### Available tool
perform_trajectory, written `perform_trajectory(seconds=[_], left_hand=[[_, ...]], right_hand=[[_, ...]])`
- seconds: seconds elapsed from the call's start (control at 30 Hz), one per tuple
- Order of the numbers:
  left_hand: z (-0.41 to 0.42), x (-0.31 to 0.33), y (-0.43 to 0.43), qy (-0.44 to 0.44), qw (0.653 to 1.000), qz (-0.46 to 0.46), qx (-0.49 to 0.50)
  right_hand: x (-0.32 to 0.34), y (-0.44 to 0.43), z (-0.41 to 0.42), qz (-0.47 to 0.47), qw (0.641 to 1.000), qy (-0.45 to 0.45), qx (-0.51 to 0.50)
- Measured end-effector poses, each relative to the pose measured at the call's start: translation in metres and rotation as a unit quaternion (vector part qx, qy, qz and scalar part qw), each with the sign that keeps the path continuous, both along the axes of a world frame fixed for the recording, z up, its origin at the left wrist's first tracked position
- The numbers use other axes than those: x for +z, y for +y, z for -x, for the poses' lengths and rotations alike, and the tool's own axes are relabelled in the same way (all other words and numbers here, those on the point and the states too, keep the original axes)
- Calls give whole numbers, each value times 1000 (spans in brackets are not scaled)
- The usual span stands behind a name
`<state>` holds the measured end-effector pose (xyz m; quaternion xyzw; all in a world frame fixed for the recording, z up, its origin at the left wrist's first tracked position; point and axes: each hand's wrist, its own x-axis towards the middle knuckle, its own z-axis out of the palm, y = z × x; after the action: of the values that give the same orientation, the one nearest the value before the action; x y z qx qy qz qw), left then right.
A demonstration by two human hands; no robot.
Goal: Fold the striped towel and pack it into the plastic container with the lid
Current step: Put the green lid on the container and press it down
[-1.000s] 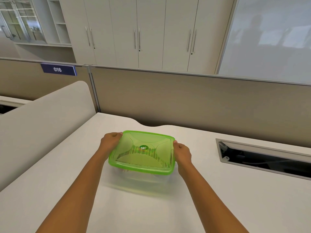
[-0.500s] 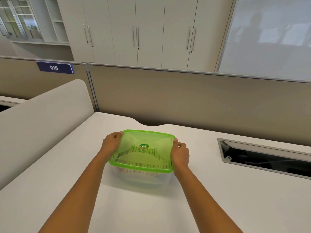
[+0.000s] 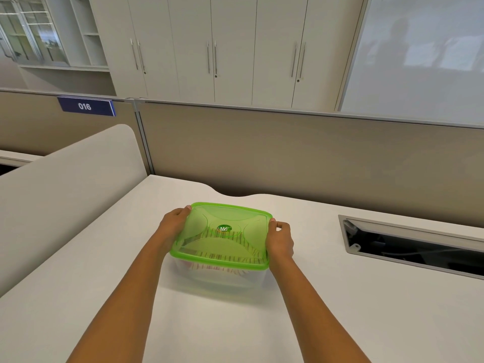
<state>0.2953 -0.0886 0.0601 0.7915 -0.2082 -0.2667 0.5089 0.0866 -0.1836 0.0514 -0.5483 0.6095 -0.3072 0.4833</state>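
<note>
A clear plastic container stands on the white desk, covered by a translucent green lid with a round logo in its middle. The striped towel lies folded inside, its stripes showing through the lid and the front wall. My left hand grips the lid's left edge, fingers curled over the rim. My right hand grips the lid's right edge the same way. Both forearms reach in from the bottom of the view.
A rectangular cable slot is cut into the desk at the right. A beige partition runs along the desk's far edge, and a rounded white divider stands on the left. Cabinets fill the wall behind.
The container and both hands stay in place on the desk. My right hand has slid slightly along the lid's right edge. The view has shifted a little.
</note>
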Motion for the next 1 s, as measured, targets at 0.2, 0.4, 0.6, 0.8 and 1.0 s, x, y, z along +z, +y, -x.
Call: perform_trajectory(seconds=[0.2, 0.4, 0.6, 0.8, 1.0], left_hand=[[0, 2, 1, 27, 999, 19, 4], [0, -1, 2, 7, 1000, 19, 11], [4, -2, 4, -69, 997, -8, 38], [6, -1, 6, -142, 988, -13, 59], [16, 9, 8, -217, 968, -30, 119]], right_hand=[[-1, -2, -1, -4, 1000, -5, -4], [-2, -1, -1, 0, 1000, -4, -9], [-3, 1, -1, 3, 1000, -8, -14], [-3, 2, -1, 0, 1000, -23, -20], [1, 3, 2, -15, 999, -39, -8]])
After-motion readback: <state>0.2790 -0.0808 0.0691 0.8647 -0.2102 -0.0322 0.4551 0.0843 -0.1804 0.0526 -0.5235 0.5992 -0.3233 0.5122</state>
